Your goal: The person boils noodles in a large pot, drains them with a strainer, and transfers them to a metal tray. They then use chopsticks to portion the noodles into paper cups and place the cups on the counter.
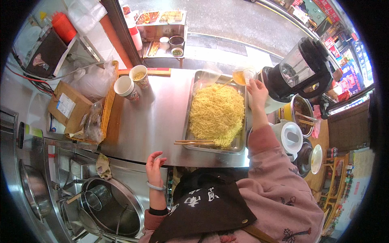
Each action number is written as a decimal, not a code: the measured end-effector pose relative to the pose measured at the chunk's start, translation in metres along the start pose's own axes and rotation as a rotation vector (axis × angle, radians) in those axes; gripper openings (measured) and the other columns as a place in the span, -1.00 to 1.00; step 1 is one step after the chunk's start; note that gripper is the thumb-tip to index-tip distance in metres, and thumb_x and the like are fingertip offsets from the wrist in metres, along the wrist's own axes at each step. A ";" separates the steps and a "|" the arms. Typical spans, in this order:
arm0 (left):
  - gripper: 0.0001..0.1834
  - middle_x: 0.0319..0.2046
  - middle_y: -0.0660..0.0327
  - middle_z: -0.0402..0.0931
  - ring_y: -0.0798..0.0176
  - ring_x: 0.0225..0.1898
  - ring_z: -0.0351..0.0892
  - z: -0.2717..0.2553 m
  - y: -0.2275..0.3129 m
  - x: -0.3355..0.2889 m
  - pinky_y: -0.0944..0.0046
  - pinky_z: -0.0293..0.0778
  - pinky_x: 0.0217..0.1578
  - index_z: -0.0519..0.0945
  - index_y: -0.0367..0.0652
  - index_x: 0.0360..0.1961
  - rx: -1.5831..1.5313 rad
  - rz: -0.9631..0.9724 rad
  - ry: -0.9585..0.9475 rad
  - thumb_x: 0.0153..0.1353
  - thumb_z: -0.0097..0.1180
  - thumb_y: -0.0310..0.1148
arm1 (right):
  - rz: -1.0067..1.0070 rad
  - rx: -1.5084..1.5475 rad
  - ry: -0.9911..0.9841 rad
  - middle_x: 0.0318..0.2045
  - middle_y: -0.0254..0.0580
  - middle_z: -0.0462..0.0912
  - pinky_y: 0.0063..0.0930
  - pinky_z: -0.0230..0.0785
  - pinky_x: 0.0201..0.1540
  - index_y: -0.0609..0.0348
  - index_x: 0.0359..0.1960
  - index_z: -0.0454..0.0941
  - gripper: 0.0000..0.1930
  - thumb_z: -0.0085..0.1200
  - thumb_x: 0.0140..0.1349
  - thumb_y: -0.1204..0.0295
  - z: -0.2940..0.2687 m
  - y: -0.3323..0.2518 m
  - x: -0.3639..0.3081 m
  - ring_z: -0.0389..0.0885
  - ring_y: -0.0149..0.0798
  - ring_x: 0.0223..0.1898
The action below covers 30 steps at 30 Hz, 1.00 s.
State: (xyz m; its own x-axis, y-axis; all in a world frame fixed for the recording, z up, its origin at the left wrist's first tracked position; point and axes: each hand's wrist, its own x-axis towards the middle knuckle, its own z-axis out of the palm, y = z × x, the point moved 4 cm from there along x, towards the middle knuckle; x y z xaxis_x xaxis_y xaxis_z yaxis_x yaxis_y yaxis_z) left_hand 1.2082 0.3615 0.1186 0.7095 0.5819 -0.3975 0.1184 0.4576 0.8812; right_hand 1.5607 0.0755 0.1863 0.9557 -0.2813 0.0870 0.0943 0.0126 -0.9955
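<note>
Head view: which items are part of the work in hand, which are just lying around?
In use: right hand at the clear cup of amber liquid; noodle tray; chopsticks.
Idle: left hand on the counter edge; paper cups; blender; cardboard box.

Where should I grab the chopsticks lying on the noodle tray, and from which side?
Probably pinch the chopsticks from above near their left ends, which stick out past the metal tray's rim over the bare steel counter. Their right ends lie against the yellow noodles. They lie flat and side by side, so one pinch could catch both. The left hand is nearest.
</note>
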 end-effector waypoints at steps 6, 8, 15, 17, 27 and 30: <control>-0.76 -0.22 0.20 0.43 0.39 -0.36 0.46 0.004 0.002 -0.002 0.41 0.37 -0.26 0.41 -0.25 -0.20 0.008 0.013 -0.030 0.09 -0.19 -0.52 | 0.008 -0.156 0.059 -0.33 -0.15 0.48 -0.59 0.37 -0.34 0.45 -0.17 0.36 -0.59 0.09 0.02 0.37 -0.055 -0.021 -0.021 0.48 -0.40 -0.44; -0.76 -0.22 0.20 0.43 0.40 -0.35 0.46 0.007 0.003 -0.002 0.41 0.37 -0.25 0.41 -0.25 -0.20 0.021 0.013 -0.042 0.09 -0.18 -0.52 | 0.068 -0.049 -0.005 -0.34 -0.19 0.48 -0.60 0.36 -0.34 0.41 -0.17 0.37 -0.60 0.09 0.02 0.36 -0.070 -0.022 -0.035 0.47 -0.41 -0.43; -0.77 -0.22 0.21 0.43 0.41 -0.34 0.45 0.034 0.001 0.000 0.41 0.38 -0.26 0.46 -0.27 -0.21 0.066 -0.007 -0.216 0.10 -0.13 -0.50 | 0.675 0.563 -0.231 -0.37 -0.14 0.52 -0.58 0.44 -0.32 0.32 -0.28 0.39 -0.75 0.00 0.10 0.37 -0.089 0.011 -0.081 0.52 -0.31 -0.40; -0.77 -0.22 0.21 0.42 0.41 -0.34 0.45 0.048 -0.001 -0.003 0.41 0.39 -0.26 0.46 -0.28 -0.19 0.073 -0.006 -0.290 0.12 -0.12 -0.49 | 0.871 0.698 -0.296 -0.37 -0.12 0.52 -0.57 0.45 -0.32 0.32 -0.30 0.38 -0.75 -0.03 0.12 0.35 -0.081 0.025 -0.100 0.53 -0.29 -0.39; -0.63 -0.22 0.27 0.43 0.47 -0.42 0.43 0.048 0.012 0.007 0.47 0.36 -0.34 0.38 -0.24 -0.04 0.084 -0.036 -0.348 0.17 -0.07 -0.26 | 0.974 0.252 -0.824 -0.35 -0.10 0.53 -0.61 0.41 -0.37 0.35 -0.20 0.37 -0.74 -0.15 0.15 0.41 0.025 0.030 -0.209 0.52 -0.32 -0.41; -0.58 -0.27 0.28 0.45 0.48 -0.44 0.43 0.008 0.024 0.001 0.49 0.35 -0.37 0.35 -0.20 0.01 0.110 -0.145 -0.376 0.16 -0.06 -0.22 | 0.943 -0.048 -1.102 -0.34 -0.14 0.54 -0.57 0.42 -0.38 0.37 -0.16 0.37 -0.70 -0.12 0.14 0.38 0.065 0.017 -0.240 0.52 -0.37 -0.45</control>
State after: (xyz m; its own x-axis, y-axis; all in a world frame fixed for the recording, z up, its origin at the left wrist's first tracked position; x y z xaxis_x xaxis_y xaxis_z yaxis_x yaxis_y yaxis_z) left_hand 1.2172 0.3682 0.1417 0.8820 0.2209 -0.4163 0.2947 0.4308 0.8530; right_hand 1.3508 0.2061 0.1513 0.3827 0.6799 -0.6255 -0.6669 -0.2652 -0.6963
